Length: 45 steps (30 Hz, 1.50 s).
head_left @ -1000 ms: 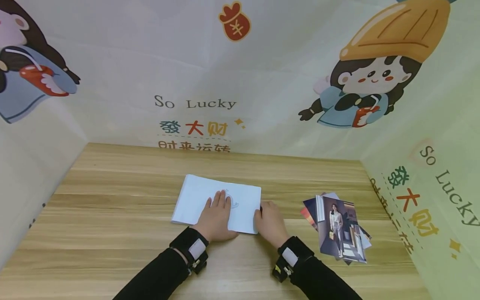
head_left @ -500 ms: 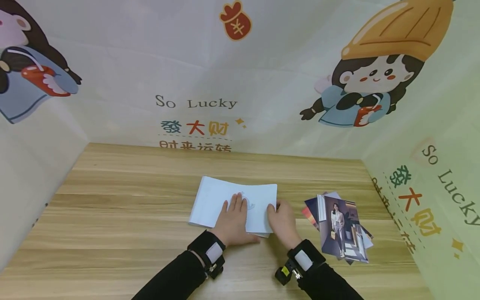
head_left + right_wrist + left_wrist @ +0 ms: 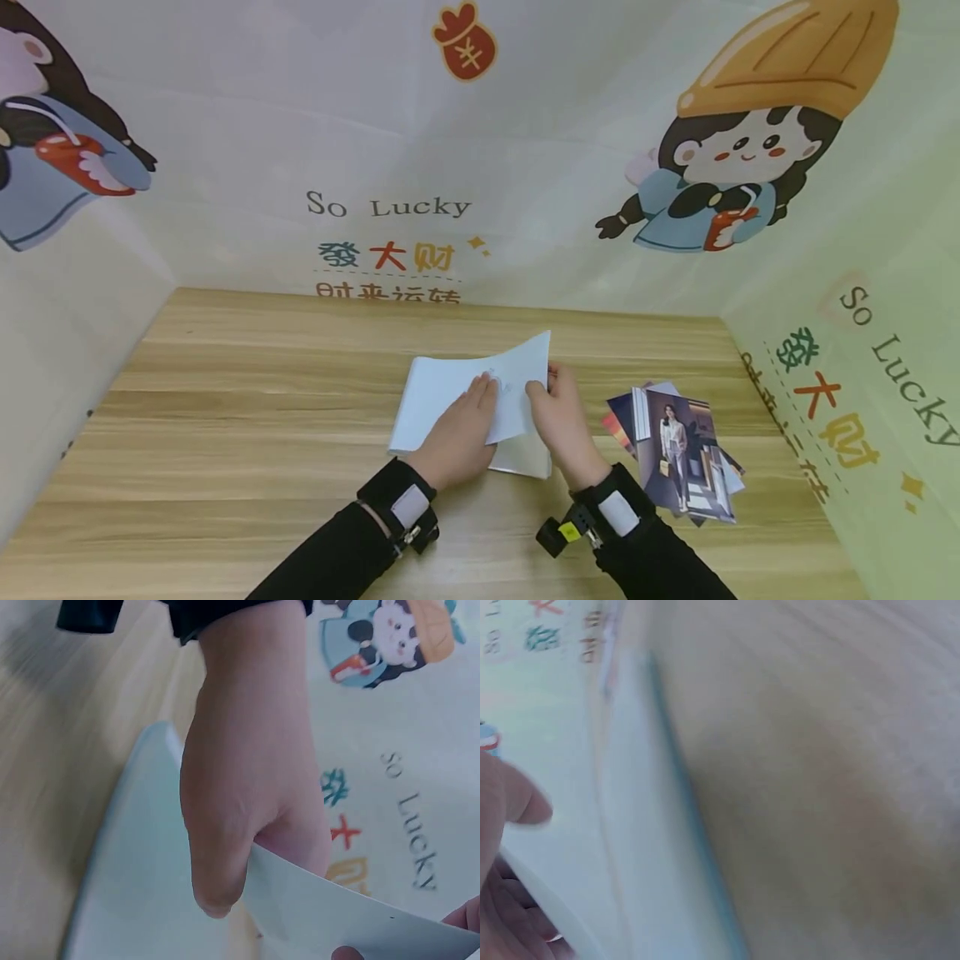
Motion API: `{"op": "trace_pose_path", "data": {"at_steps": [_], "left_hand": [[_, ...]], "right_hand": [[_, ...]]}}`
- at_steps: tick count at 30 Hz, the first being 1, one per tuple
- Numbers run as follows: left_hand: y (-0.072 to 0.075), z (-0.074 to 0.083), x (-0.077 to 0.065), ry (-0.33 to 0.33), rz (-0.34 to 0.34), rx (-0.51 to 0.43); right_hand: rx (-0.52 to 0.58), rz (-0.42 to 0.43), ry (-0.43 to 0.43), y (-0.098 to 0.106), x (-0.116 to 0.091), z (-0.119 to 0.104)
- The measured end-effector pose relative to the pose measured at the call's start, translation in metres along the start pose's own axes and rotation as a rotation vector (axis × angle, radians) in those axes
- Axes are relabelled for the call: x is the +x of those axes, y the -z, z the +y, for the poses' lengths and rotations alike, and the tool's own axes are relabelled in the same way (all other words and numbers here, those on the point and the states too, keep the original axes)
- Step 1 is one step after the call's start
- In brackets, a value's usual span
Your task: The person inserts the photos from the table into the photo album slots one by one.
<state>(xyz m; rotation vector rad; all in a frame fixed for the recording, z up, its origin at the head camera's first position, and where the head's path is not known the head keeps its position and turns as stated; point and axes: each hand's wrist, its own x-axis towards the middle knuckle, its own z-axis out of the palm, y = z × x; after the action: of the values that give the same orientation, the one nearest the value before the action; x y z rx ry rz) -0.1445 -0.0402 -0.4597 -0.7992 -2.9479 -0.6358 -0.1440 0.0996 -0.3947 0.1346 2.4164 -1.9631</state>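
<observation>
A white booklet [image 3: 431, 387] with a faint line drawing on its upper page lies at the middle of the table. Across that page rests my left hand [image 3: 459, 433], its fingers straight and together. My right hand [image 3: 558, 421] pinches the page's right edge between thumb and fingers, and that side stands raised and bent. Beneath it a paler lower leaf [image 3: 525, 454] shows. In the right wrist view, the right thumb [image 3: 217, 877] lies against the lifted page [image 3: 337, 915]. The left wrist view is blurred; the booklet's teal-edged side [image 3: 682, 780] shows there.
To the right lies a fanned pile of photo prints [image 3: 682, 454], the top one showing a standing person. A wooden tabletop [image 3: 262, 400] spreads around the booklet. Pale printed cloth walls [image 3: 540, 208] enclose the table at the back and sides.
The booklet first slid to the right with both hands. My right hand then raised the page's right edge and moved slightly away from me, uncovering the leaf beneath. The photo prints stayed put.
</observation>
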Motion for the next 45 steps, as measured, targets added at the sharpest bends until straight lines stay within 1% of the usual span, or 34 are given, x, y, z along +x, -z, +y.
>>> {"op": "trace_pose_path", "data": {"at_steps": [2, 5, 8, 10, 12, 15, 18, 20, 22, 25, 27, 29, 32, 34, 36, 38, 40, 43, 45], "left_hand": [[0.007, -0.003, -0.001, 0.001, 0.041, -0.037], [0.020, -0.005, -0.002, 0.026, 0.080, -0.090], [0.030, -0.007, -0.005, 0.052, 0.122, -0.143], [0.036, -0.009, -0.008, 0.064, 0.164, -0.180], [0.040, -0.012, -0.010, 0.063, 0.221, -0.213], [0.047, -0.017, -0.015, 0.063, 0.315, -0.290], [0.057, -0.021, -0.020, 0.070, 0.403, -0.381], [0.064, -0.025, -0.024, 0.099, 0.445, -0.441], [0.072, -0.027, -0.029, 0.144, 0.477, -0.500], [0.086, -0.031, -0.035, 0.211, 0.525, -0.589], [0.094, -0.033, -0.038, 0.236, 0.557, -0.638], [0.102, -0.036, -0.041, 0.255, 0.583, -0.666], [0.111, -0.041, -0.047, 0.277, 0.620, -0.680], [0.116, -0.044, -0.051, 0.296, 0.663, -0.660], [0.121, -0.048, -0.055, 0.310, 0.725, -0.617], [0.123, -0.053, -0.059, 0.330, 0.789, -0.577], [0.125, -0.060, -0.064, 0.360, 0.837, -0.543], [0.127, -0.073, -0.071, 0.421, 0.869, -0.510], [0.128, -0.083, -0.077, 0.476, 0.875, -0.482]], "right_hand": [[0.046, -0.033, 0.032, -0.005, -0.002, -0.011], [0.112, -0.088, 0.096, -0.015, -0.004, -0.023], [0.172, -0.153, 0.139, -0.024, -0.007, -0.031], [0.197, -0.198, 0.174, -0.030, -0.009, -0.036], [0.213, -0.249, 0.216, -0.037, -0.010, -0.039], [0.196, -0.333, 0.302, -0.047, -0.013, -0.041], [0.159, -0.400, 0.361, -0.058, -0.014, -0.038], [0.132, -0.427, 0.385, -0.066, -0.013, -0.034], [0.116, -0.448, 0.399, -0.074, -0.011, -0.027], [0.084, -0.482, 0.422, -0.087, -0.006, -0.011], [0.039, -0.501, 0.430, -0.095, -0.002, 0.001], [-0.022, -0.511, 0.445, -0.104, 0.000, 0.013], [-0.140, -0.515, 0.449, -0.114, 0.002, 0.028], [-0.231, -0.508, 0.470, -0.119, 0.002, 0.038], [-0.336, -0.496, 0.487, -0.122, 0.003, 0.045], [-0.466, -0.476, 0.515, -0.124, 0.003, 0.052], [-0.592, -0.461, 0.535, -0.124, 0.003, 0.058], [-0.768, -0.456, 0.558, -0.124, 0.002, 0.064], [-0.838, -0.465, 0.568, -0.123, 0.001, 0.066]]}}
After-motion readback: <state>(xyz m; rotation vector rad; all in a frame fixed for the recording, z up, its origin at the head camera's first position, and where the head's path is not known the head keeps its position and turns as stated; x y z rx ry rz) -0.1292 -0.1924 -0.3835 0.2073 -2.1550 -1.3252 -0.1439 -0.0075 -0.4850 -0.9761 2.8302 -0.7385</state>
